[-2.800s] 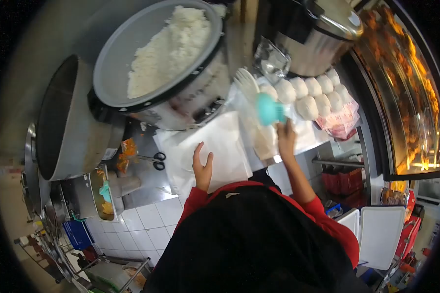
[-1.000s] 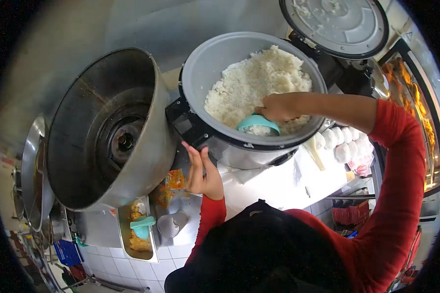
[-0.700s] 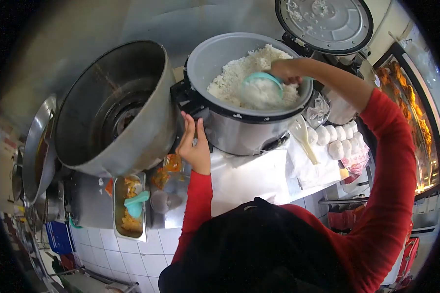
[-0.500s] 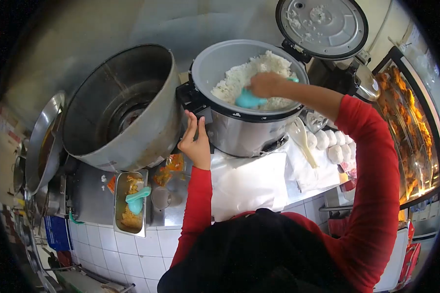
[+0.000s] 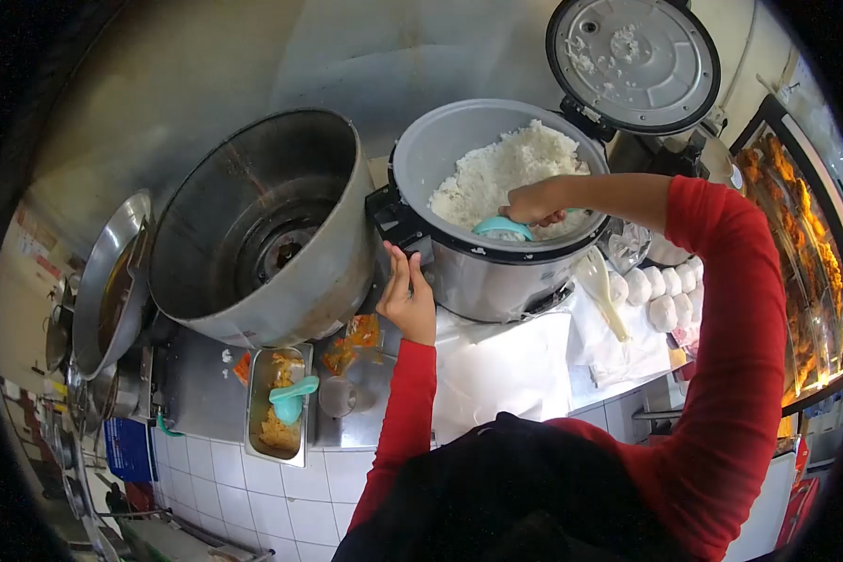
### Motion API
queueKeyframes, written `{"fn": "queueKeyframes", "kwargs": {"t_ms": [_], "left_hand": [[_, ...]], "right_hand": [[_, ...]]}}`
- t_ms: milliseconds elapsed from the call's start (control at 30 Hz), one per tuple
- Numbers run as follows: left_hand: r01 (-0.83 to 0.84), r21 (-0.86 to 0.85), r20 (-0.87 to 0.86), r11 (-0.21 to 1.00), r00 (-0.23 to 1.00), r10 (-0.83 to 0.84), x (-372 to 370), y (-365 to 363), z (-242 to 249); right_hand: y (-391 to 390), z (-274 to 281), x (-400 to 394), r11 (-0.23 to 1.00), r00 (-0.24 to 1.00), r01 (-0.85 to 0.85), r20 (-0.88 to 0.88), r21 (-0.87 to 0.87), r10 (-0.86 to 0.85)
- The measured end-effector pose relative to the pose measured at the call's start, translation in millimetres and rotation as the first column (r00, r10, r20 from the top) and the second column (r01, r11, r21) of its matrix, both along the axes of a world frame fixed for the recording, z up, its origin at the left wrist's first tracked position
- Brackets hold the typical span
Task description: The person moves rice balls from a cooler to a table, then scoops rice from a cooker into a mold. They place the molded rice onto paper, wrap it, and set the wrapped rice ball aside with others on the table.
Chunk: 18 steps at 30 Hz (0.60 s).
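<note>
My right hand point(image 5: 539, 202) is closed around a turquoise scoop point(image 5: 502, 228), whose bowl sits low in the white rice point(image 5: 506, 169) near the front wall of the large cooker point(image 5: 487, 281). Its round lid point(image 5: 632, 66) stands open behind on the right. My left hand point(image 5: 407, 298) is raised by the cooker's left side, close to the black handle point(image 5: 395, 225). The left fingers are stretched upward, and whether they touch the cooker is hard to make out.
A big metal pot point(image 5: 262, 225) stands left of the cooker. Nearer are a steel tray point(image 5: 278, 403) with another turquoise scoop and a clear cup point(image 5: 337, 397). White paper point(image 5: 501, 375), a pale ladle point(image 5: 601, 290) and several white wrapped balls point(image 5: 663, 314) lie to the right.
The scoop and my right hand have moved toward the cooker's near edge, and the scoop is turned differently. The whole view has shifted, so things appear lower and farther right.
</note>
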<state>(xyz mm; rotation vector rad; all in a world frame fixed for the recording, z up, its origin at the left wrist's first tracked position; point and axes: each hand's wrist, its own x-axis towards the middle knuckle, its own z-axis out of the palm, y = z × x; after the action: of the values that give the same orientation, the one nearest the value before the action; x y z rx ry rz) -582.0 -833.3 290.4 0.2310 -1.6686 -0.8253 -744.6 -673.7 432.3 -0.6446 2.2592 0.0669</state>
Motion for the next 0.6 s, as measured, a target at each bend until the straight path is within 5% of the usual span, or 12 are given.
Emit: {"fn": "queueKeyframes", "kwargs": {"t_ms": [200,333,433,467,567,600], "left_hand": [[-0.052,-0.076,-0.018,0.996,0.999,0.051,-2,-2,-1],[-0.041,-0.002,0.074,0.999,0.996,0.041,0,2,2],[0.039,-0.032,0.161,0.999,0.986,-0.033,25,3,21],[-0.019,-0.099,0.178,0.995,0.983,0.036,40,13,24],[0.143,-0.45,0.321,0.881,0.947,0.01,95,41,-30],[0.258,-0.423,0.42,0.869,0.905,-0.064,116,59,-62]], "right_hand": [[10,44,-8,0.994,0.997,-0.071,0.042,0.086,0.067],[13,3,-15,0.995,0.988,-0.059,0.141,-0.081,0.07],[31,1,-52,0.998,0.898,0.049,0.437,0.027,-0.056],[43,9,-57,0.98,0.829,0.2,0.535,-0.012,-0.163],[87,38,-38,0.825,0.613,0.542,0.748,-0.162,-0.256],[101,41,-34,0.746,0.547,0.633,0.801,-0.207,-0.242]]}}
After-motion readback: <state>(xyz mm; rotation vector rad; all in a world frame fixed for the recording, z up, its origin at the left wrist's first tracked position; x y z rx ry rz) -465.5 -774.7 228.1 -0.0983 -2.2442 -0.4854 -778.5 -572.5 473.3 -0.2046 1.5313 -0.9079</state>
